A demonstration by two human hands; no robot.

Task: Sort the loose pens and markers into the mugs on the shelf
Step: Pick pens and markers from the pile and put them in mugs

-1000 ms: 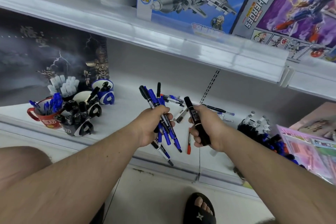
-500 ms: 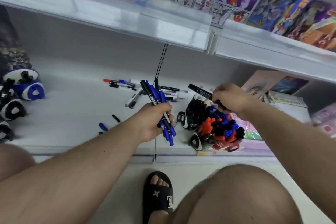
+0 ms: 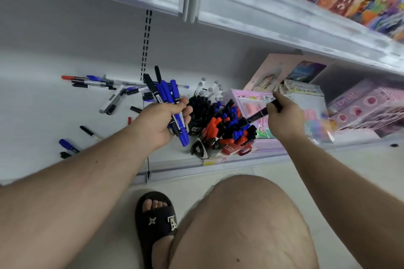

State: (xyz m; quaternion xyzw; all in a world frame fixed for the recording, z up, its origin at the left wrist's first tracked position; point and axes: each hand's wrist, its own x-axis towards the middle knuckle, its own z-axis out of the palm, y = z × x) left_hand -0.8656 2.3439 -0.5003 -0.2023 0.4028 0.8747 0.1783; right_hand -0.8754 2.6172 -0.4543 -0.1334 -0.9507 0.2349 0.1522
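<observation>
My left hand [image 3: 161, 122] grips a bunch of blue and black markers [image 3: 166, 94] above the white shelf [image 3: 43, 107]. My right hand [image 3: 284, 120] holds one thick black marker [image 3: 259, 114], its lower end pointing down into a cluster of mugs [image 3: 220, 131] packed with black, red and blue markers. A red mug [image 3: 231, 149] stands at the front of that cluster, and white-capped markers [image 3: 209, 89] stick up at its back. Loose pens [image 3: 94, 82] lie scattered on the shelf to the left.
Pink packaged goods [image 3: 358, 109] fill the shelf right of the mugs. An upper shelf [image 3: 262, 15] with colourful toy boxes overhangs close above. My knee [image 3: 244, 220] and a black sandal [image 3: 157, 218] are below the shelf's front edge.
The view has swung right, away from the left mugs. My right hand has carried the black marker right and tipped its end down into the mug cluster. My left hand keeps its bunch.
</observation>
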